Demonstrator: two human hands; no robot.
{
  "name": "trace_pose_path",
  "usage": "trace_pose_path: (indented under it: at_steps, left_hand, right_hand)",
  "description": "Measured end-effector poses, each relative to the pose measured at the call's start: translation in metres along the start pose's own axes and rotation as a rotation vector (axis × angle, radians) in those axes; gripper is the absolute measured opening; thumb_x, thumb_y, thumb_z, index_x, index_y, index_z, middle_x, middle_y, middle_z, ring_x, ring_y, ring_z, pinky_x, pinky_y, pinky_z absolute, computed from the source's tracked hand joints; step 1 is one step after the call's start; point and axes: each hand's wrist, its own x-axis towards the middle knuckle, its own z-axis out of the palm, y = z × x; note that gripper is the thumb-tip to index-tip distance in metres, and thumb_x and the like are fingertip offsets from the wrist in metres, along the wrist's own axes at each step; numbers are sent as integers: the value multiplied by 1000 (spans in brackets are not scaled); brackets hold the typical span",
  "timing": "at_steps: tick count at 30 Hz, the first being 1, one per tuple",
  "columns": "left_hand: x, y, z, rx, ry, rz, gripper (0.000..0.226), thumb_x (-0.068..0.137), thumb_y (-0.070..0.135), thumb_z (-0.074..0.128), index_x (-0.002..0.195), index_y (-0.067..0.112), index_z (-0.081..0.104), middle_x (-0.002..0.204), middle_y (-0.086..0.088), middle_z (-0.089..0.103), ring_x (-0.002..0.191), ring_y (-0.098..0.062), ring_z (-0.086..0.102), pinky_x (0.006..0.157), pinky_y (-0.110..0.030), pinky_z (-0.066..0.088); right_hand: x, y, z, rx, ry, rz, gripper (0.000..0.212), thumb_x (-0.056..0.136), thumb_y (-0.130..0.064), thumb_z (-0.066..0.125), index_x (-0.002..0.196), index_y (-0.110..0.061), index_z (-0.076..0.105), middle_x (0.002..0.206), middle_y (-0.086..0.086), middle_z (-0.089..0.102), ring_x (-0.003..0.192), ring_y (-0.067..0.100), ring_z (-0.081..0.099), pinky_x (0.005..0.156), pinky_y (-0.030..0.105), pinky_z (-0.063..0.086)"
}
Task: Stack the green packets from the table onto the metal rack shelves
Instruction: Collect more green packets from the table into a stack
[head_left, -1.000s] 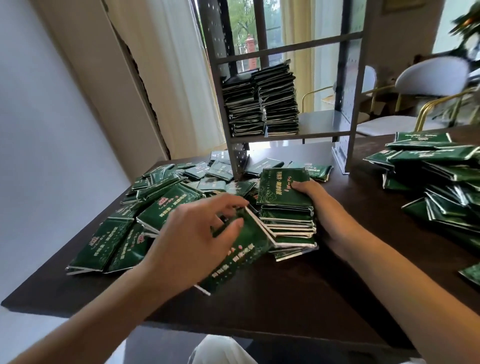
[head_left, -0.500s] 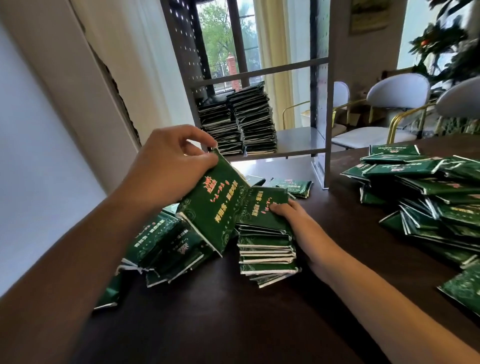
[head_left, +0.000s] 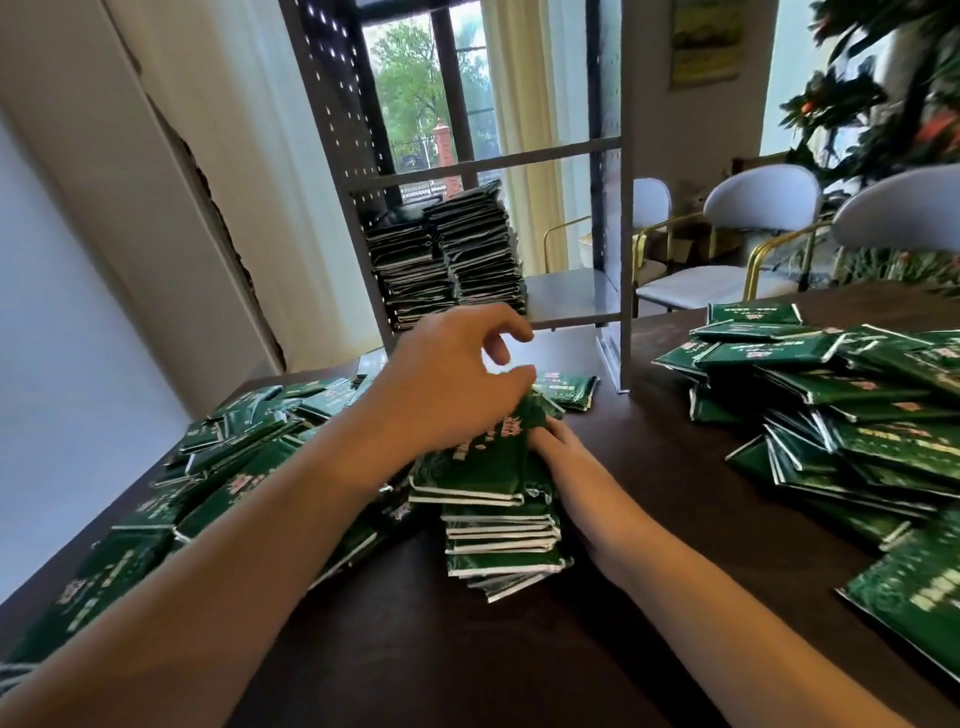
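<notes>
Lowered since a moment ago, your left hand (head_left: 447, 395) is laying its gripped packet (head_left: 483, 457) on the pile (head_left: 498, 540) (right hand (head_left: 566, 467) is bracing, fingers flat); square edges before releasing.

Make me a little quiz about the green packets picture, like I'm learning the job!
1. True or false: the metal rack already holds packets.
2. How many stacks stand side by side on its shelf? A) one B) two C) five
3. Fill in: the right hand steadies the pile on the ____, while the left hand lays the top packet on it.

Key
1. True. Dark stacks sit on the shelf.
2. B, two stacks, touching each other.
3. Table. The pile is not yet on the rack; loose packets lie on both sides.
</notes>
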Motion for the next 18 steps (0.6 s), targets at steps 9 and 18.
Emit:
trace_pose_path:
  at_steps: [9, 18]
  left_hand:
    - [-48, -47, 8, -733, -232, -550, 67, 89, 53, 66, 148, 41, 38, 145, 11, 51, 128, -14, 50, 117, -43, 32]
    - [-68, -35, 47, -1207, -258, -600, 77, 102, 33, 55, 158, 37, 3, 155, -3, 45, 141, -26, 44, 117, -36, 33]
  right_hand:
    - [-2, 2, 0, -12, -33, 21, 34, 97, -45, 56, 130, -35, 58, 108, 6, 77, 98, 28, 74, 99, 47, 54]
    - [-8, -3, 5, 165, -5, 32, 43, 94, -61, 44, 105, -37, 78, 104, -1, 78, 95, 17, 75, 87, 39, 54]
